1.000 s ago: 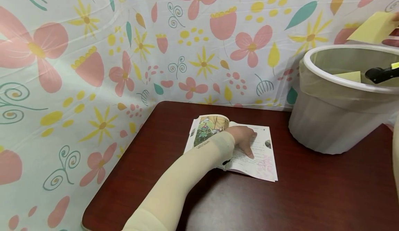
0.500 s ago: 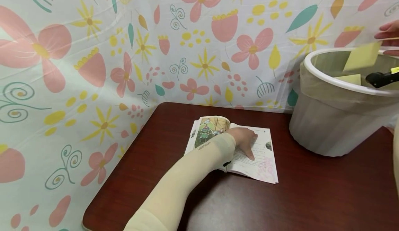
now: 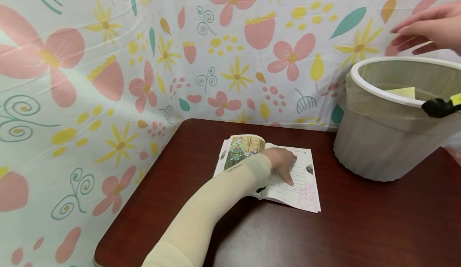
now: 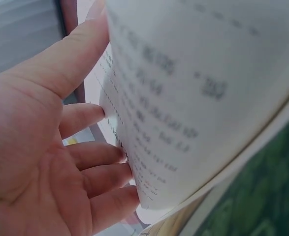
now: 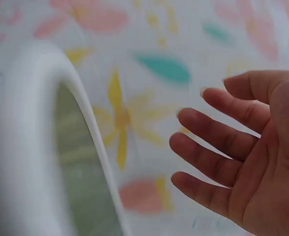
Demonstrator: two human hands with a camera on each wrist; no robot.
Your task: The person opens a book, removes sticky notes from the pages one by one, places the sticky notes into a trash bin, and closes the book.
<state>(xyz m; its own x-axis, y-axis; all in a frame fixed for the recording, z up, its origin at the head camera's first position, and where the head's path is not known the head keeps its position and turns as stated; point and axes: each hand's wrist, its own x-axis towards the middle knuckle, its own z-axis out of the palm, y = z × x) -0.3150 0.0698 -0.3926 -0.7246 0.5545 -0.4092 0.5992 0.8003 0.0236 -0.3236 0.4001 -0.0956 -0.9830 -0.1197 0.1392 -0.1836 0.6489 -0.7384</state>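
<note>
My left hand (image 3: 281,161) lies on the right-hand page of an open book (image 3: 302,195), its fingers spread and the thumb pointing toward the near edge. In the left wrist view the straight fingers (image 4: 105,169) touch the printed pages. High on the right, my right hand (image 3: 432,29) hovers above a grey waste bin (image 3: 378,147) with nothing in it, fingers loosely extended and apart. Beside it in the right wrist view is the bin's white rim (image 5: 80,83). A piece of yellow paper (image 3: 402,92) shows inside the bin.
A black object (image 3: 437,107) with a bright yellow patch shows in front of the bin's rim at the right edge. The bin stands at the back right of the dark red table (image 3: 360,227). A flowered curtain (image 3: 234,51) hangs behind and to the left.
The right hand has let go of a yellow sheet, which dropped into the bin. That hand has come further into view, leftward. The left hand stays on the book.
</note>
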